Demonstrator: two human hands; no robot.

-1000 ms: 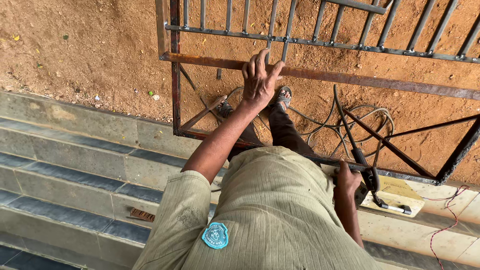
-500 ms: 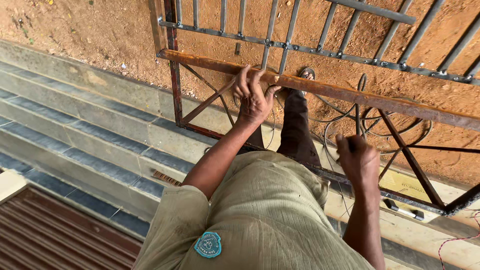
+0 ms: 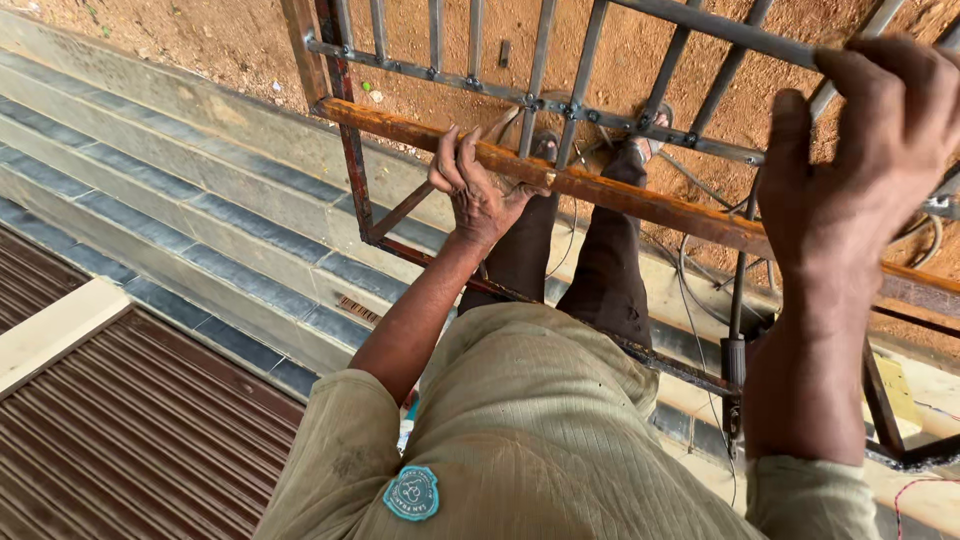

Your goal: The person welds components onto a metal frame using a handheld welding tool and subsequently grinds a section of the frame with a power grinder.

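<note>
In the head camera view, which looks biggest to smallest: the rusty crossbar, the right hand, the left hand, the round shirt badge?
1. Rusty crossbar
2. Right hand, though enlarged by nearness to the camera
3. Left hand
4. Round shirt badge

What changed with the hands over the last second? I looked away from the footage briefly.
The right hand rose from low beside the cables and took hold of a grey bar of the metal grille. The left hand dropped from open above the rusty rail to gripping it. The grille itself stayed put.
</note>
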